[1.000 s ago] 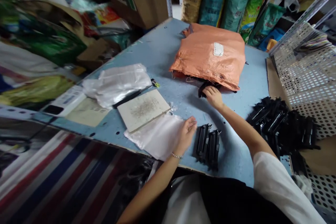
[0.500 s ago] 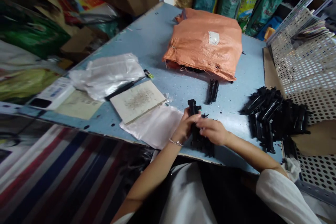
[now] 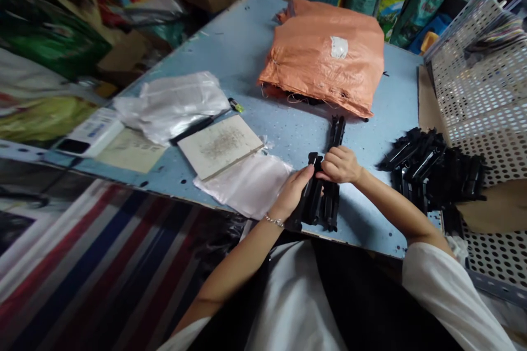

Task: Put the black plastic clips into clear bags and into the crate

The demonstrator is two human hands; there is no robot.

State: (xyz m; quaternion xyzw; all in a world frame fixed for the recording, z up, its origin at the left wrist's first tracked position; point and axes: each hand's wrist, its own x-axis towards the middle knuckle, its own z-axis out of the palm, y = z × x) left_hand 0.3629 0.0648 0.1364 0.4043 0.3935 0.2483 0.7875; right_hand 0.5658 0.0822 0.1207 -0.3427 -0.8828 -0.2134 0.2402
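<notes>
My left hand (image 3: 293, 193), with a bracelet at the wrist, is closed along the left side of a long black plastic part (image 3: 315, 200) near the bench's front edge. My right hand (image 3: 340, 164) has its fingers curled at the upper end of these parts and appears to pinch one; its fingertips are partly hidden. Beneath it, another black part (image 3: 331, 208) lies alongside. Just beyond my right knuckles rests a further black part (image 3: 337, 130).
On the blue bench (image 3: 230, 44), an orange woven sack (image 3: 313, 55) sits at the back. A heap of black parts (image 3: 428, 164) lies at right beside a perforated panel (image 3: 473, 104). At left are a pale board (image 3: 220, 145), clear plastic bags (image 3: 177, 104) and a white box (image 3: 93, 131).
My right hand has moved slightly up and away from my body, its fingers now curled. The part in my left hand has tilted and sits lower among the others. The view has shifted slightly.
</notes>
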